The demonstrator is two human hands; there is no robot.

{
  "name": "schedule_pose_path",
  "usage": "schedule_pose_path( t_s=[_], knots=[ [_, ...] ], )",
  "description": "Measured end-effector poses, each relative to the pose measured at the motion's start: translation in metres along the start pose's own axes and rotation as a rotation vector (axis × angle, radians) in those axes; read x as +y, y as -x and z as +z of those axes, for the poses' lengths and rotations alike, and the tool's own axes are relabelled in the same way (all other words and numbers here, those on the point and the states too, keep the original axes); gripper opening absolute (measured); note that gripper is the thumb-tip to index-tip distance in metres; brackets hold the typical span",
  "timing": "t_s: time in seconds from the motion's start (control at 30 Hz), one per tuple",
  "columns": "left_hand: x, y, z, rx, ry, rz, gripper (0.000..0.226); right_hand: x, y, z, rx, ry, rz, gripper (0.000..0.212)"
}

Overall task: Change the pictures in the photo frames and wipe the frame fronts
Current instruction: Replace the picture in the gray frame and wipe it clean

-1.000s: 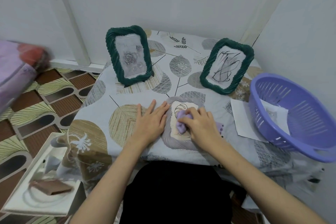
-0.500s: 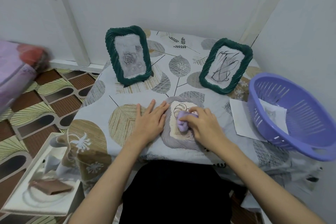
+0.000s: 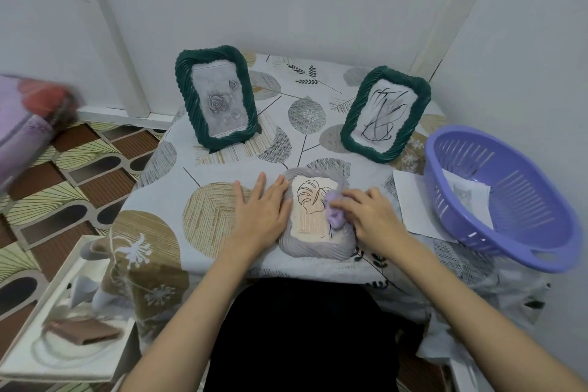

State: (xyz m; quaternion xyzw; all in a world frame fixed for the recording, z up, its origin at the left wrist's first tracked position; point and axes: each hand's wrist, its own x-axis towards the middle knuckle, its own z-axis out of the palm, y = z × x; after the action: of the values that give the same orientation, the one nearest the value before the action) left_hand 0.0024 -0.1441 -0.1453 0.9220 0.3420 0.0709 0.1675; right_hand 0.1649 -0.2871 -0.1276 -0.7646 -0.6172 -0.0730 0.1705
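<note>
the grey frame (image 3: 316,216) lies flat, face up, on the near middle of the table (image 3: 222,169), with a line drawing of a leaf behind its front. the right hand (image 3: 370,216) pinches a small lilac cloth (image 3: 334,208) in curled fingers and presses it on the right part of the frame front. the left hand (image 3: 262,210) lies flat with straight fingers, holding nothing, its fingertips against the frame's left edge to steady it.

the step in hand looks like wiping this frame's front. the next move likely calls for carrying the cloth over the unwiped left part while the left hand holds the frame from sliding.

behind stand two green frames, one with a rose picture (image 3: 216,97) and one with a scribble (image 3: 385,113). a purple basket (image 3: 509,200) sits at the right, a loose sheet (image 3: 410,197) just beside it.
</note>
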Motion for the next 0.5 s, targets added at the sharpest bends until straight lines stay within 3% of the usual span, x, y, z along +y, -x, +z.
schedule_pose_path(
  t_s=[0.07,0.27,0.4,0.5],
  knots=[
    [0.003,-0.001,0.003,0.019,-0.035,-0.006,0.048,-0.01,-0.006,0.005,-0.017,-0.06,0.054,0.032],
    [0.004,-0.002,0.007,0.058,-0.056,-0.009,0.047,-0.009,0.033,-0.008,-0.097,-0.115,-0.195,0.027],
    [0.004,-0.001,0.008,0.095,-0.066,0.001,0.062,-0.007,0.013,-0.008,-0.088,-0.114,-0.053,0.032],
    [0.006,-0.001,0.008,0.072,-0.078,-0.027,0.048,-0.027,0.014,-0.002,-0.171,-0.193,-0.027,0.034]
  ],
)
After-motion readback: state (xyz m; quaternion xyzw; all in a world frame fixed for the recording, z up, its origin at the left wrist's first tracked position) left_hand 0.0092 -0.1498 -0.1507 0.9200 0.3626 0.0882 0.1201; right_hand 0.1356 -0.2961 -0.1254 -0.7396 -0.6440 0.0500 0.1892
